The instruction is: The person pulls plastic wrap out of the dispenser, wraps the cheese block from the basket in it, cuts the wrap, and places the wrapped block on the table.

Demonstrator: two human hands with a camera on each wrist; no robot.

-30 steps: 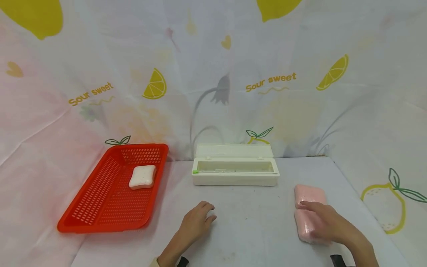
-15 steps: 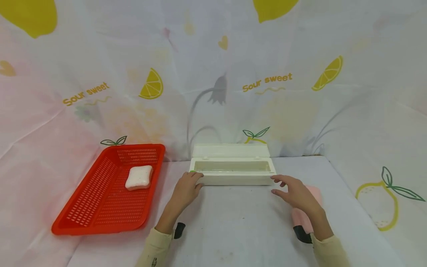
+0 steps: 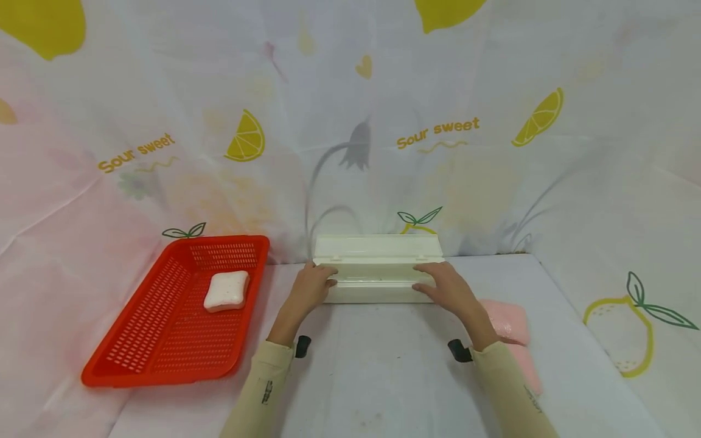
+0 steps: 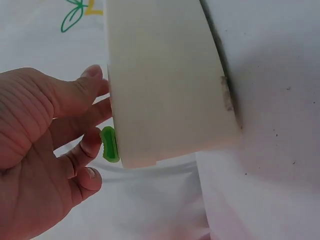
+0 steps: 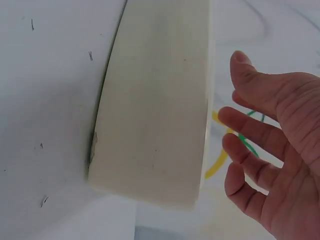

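A long white box (image 3: pixel 378 295) with its lid (image 3: pixel 378 246) raised at the back stands at the middle of the table; it looks like a cling film dispenser. Over its left end is my left hand (image 3: pixel 311 285), fingers loosely bent. In the left wrist view, those fingertips are at the box's upper edge near a green slider (image 4: pixel 110 145); whether they press on it I cannot tell. My right hand (image 3: pixel 446 288) hovers at the right end, thumb and fingers spread. The right wrist view shows its fingers loosely bent and apart from the box (image 5: pixel 150 110), holding nothing.
At the left lies a red plastic basket (image 3: pixel 238 359) with a white bread-slice-shaped block (image 3: pixel 226 291) in it. Two pink blocks, one farther back (image 3: pixel 509 319) and one nearer (image 3: pixel 527 368), lie right of my right forearm, which partly covers them. A patterned cloth hangs behind the table.
My right hand has left the pink blocks and moved left and forward to the box. My left hand has moved forward to the box's left end. The box stays in place.
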